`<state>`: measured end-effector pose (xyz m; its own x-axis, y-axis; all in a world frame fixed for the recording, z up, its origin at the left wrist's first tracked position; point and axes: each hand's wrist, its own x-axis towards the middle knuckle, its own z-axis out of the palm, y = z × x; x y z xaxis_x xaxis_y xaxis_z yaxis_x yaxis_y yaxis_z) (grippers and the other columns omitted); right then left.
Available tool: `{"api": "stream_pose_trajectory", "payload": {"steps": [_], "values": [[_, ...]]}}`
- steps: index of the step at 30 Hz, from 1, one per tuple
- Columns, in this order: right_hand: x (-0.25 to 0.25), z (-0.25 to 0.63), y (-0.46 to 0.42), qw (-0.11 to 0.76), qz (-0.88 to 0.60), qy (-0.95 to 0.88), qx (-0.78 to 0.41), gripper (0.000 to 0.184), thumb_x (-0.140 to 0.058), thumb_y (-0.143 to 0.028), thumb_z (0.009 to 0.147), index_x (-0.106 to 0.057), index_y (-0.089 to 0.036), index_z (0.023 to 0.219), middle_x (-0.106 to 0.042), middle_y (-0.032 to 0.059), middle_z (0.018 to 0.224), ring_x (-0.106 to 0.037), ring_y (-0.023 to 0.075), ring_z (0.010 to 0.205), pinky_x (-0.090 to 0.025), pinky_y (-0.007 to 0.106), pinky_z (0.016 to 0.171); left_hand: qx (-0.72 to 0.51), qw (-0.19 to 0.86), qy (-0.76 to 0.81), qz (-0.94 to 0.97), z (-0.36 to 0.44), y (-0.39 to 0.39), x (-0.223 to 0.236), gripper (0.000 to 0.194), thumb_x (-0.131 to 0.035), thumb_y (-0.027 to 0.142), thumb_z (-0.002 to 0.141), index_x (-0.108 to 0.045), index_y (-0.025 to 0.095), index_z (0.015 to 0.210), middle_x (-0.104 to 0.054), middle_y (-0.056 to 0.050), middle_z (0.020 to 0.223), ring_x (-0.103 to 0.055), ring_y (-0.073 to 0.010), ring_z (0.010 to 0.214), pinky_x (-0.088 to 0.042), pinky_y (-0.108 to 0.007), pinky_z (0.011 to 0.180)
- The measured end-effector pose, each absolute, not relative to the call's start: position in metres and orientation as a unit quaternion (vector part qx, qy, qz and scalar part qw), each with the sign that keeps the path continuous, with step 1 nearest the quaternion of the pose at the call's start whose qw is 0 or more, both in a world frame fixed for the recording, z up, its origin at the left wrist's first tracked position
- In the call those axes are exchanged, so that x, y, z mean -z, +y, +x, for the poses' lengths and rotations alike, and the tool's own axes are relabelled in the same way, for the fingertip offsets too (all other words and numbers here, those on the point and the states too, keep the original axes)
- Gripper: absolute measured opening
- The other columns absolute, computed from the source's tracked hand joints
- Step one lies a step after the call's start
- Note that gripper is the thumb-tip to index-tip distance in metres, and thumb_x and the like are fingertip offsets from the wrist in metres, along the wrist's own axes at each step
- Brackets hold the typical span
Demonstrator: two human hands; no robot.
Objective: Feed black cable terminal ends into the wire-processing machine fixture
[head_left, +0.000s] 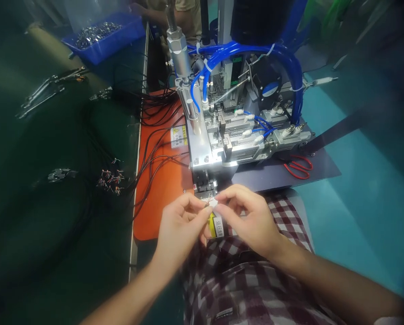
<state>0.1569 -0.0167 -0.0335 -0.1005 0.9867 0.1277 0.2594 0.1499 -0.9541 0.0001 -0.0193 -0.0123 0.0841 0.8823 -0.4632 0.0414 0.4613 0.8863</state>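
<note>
In the head view, my left hand [179, 223] pinches the end of a cable with thin stripped wires [208, 199] between thumb and forefinger. Opposite it, my right hand [254, 219] grips a small white piece [214, 203] that looks like a plastic connector. The wire ends and the white piece meet between my fingertips; whether the wires are inside it is too small to tell. Just below hangs a yellow and white label [217, 225] with printed characters. Directly ahead of my hands stands a metal machine [202, 146] with blue air hoses [235, 47].
Black cables [154, 153] cross the orange board [150, 216] from the dark green table [53, 225]. Bundled wire ends [110, 181] and metal connectors [62, 174] lie there. A blue bin [120, 38] holds metal parts. Red-handled scissors [298, 167] rest right of the machine. Another person [186, 22] is behind.
</note>
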Motion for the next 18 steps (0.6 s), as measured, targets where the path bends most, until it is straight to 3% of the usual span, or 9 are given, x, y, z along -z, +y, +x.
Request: {"api": "stream_pose_trajectory", "payload": {"steps": [6, 10, 16, 18], "values": [[0.0277, 0.1491, -0.0125, 0.422, -0.517, -0.485, -0.565, 0.013, -0.062, -0.027, 0.082, -0.058, -0.018, 0.073, -0.054, -0.0029, 0.06, -0.045, 0.0081, 0.045, -0.036, 0.021, 0.04, -0.333, 0.623, 0.579, 0.407, -0.0008, -0.0231, 0.0142, 0.025, -0.068, 0.035, 0.079, -0.049, 0.019, 0.074, -0.061, 0.002, 0.046, -0.053, -0.0114, 0.035, -0.042, -0.02, 0.038], [0.0261, 0.149, -0.0107, 0.4, -0.494, -0.398, -0.662, 0.018, -0.064, -0.032, 0.079, -0.054, -0.019, 0.071, -0.046, -0.006, 0.053, -0.038, 0.0071, 0.042, -0.033, 0.019, 0.038, -0.347, 0.618, 0.582, 0.399, -0.0001, -0.0235, 0.0157, 0.027, -0.07, 0.035, 0.078, -0.05, 0.019, 0.073, -0.055, 0.005, 0.042, -0.047, -0.0079, 0.034, -0.035, -0.017, 0.037], [0.0249, 0.1502, -0.0107, 0.418, -0.479, -0.411, -0.653, 0.019, -0.065, -0.032, 0.078, -0.055, -0.018, 0.07, -0.05, -0.0033, 0.06, -0.038, 0.0077, 0.048, -0.03, 0.02, 0.04, -0.354, 0.702, 0.511, 0.347, 0.0002, -0.0168, 0.0096, 0.023, -0.064, 0.03, 0.083, -0.06, 0.016, 0.1, -0.052, 0.006, 0.054, -0.039, -0.0041, 0.04, -0.03, -0.016, 0.042], [0.0248, 0.1509, -0.0113, 0.422, -0.474, -0.421, -0.648, 0.017, -0.064, -0.03, 0.078, -0.055, -0.018, 0.07, -0.051, -0.003, 0.062, -0.04, 0.0083, 0.05, -0.032, 0.021, 0.044, -0.338, 0.733, 0.486, 0.335, -0.0012, -0.014, 0.0078, 0.021, -0.059, 0.03, 0.085, -0.06, 0.015, 0.099, -0.051, 0.005, 0.049, -0.04, -0.0054, 0.039, -0.029, -0.017, 0.041]]}}
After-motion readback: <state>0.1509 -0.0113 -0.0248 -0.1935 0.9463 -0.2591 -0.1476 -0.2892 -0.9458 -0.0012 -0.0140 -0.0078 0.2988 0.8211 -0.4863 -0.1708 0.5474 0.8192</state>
